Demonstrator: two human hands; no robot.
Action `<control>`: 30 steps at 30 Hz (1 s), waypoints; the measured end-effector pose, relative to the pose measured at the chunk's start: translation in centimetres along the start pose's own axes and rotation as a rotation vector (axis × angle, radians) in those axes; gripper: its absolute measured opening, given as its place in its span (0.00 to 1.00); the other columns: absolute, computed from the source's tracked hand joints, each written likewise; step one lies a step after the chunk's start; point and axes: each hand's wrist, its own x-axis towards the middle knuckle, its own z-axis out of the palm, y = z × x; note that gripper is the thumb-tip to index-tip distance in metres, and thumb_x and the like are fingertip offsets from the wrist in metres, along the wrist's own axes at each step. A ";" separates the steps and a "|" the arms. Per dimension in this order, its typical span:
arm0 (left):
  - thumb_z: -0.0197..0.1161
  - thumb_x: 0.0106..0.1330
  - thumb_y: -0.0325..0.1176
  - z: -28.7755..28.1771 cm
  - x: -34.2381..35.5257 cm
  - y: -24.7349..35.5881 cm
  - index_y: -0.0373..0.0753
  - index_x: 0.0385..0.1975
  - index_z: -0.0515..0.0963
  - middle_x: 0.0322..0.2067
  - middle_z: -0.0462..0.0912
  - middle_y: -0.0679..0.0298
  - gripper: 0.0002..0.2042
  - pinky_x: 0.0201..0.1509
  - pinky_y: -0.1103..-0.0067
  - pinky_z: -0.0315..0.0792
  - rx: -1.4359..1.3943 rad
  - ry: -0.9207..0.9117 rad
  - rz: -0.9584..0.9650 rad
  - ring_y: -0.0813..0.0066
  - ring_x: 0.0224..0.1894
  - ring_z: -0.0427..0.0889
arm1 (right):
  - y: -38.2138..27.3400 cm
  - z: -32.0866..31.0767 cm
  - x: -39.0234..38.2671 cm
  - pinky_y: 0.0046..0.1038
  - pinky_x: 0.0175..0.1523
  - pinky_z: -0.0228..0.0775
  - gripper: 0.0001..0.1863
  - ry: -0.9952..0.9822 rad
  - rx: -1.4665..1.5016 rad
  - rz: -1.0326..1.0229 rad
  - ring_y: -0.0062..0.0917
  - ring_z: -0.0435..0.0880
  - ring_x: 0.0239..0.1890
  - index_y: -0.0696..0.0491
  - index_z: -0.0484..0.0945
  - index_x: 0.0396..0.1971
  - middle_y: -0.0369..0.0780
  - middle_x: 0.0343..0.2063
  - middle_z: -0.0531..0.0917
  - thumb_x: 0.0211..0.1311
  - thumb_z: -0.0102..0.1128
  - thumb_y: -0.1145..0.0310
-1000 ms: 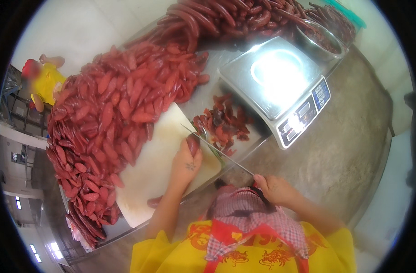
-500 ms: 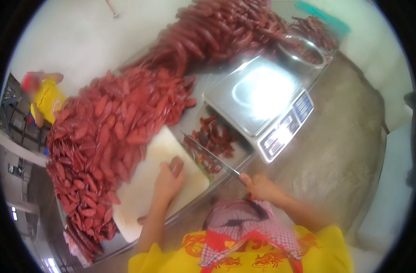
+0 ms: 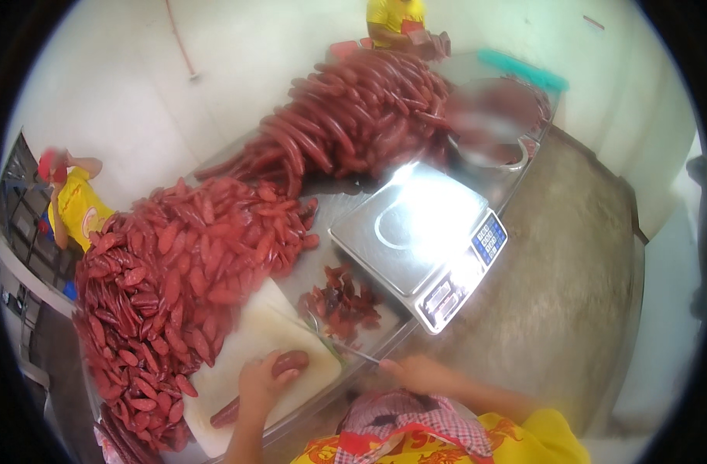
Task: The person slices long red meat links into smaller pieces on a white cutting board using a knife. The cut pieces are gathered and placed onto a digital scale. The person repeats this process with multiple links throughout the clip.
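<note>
1. The left hand is over the near part of the white cutting board; its thumb and fingers are gripping a short piece of dark red sausage.
2. The right hand is to the right of the board, with its fingers closed on the knife. The hand hides the handle, and the blade points to the far left, well apart from the held piece.
3. A second sausage piece lies on the board, at the near left, beside the left forearm.
4. Left of the board there is a large heap of cut slices.
5. Right of the board lie the reddish scraps, near the silver scale.
6. On the far side, many whole sausages are piled; at their right stands a metal bowl, partly blurred.
7. A person in yellow stands behind this pile.
</note>
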 end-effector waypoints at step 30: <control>0.64 0.55 0.37 1.6 -4.1 -4.8 0.36 0.44 0.76 0.32 0.79 0.53 0.18 0.46 0.58 0.66 0.155 0.317 0.016 0.50 0.40 0.76 | -0.9 0.5 1.3 0.46 0.52 0.70 0.48 -0.085 -0.106 -0.047 0.54 0.81 0.41 0.67 0.80 0.29 0.60 0.31 0.81 0.69 0.27 0.33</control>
